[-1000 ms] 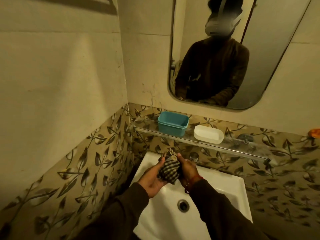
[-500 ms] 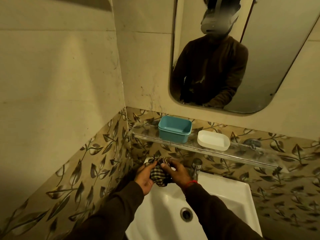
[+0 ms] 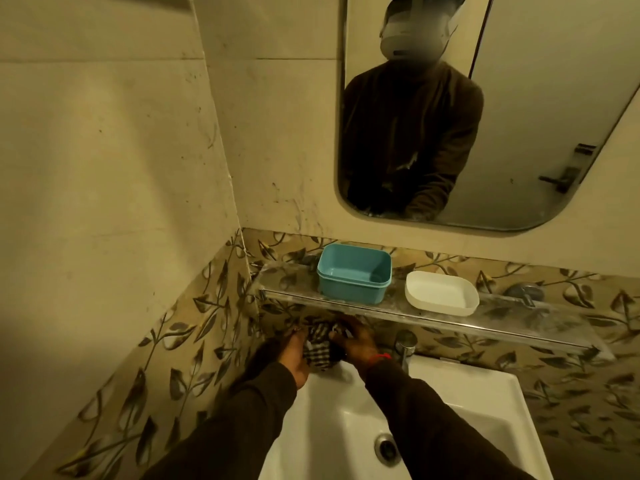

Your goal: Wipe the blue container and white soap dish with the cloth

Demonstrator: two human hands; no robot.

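Observation:
A blue container [image 3: 353,274] stands upright and empty on the glass shelf [image 3: 502,315], left of the white soap dish [image 3: 441,296]. Below the shelf, over the back left corner of the sink, I hold a bunched black-and-white checked cloth [image 3: 319,348] between both hands. My left hand [image 3: 293,355] grips its left side and my right hand [image 3: 353,339] grips its right side. Part of the cloth is hidden by my fingers and by the shelf's shadow.
A white sink [image 3: 467,407] with a metal drain [image 3: 386,448] lies below my arms. A chrome tap [image 3: 404,348] rises just right of my right hand. A mirror [image 3: 519,109] hangs above the shelf. Tiled walls close in on the left and behind.
Both hands have carried the cloth up and to the left, from over the sink bowl to just under the shelf's front edge. The view has moved closer and lower.

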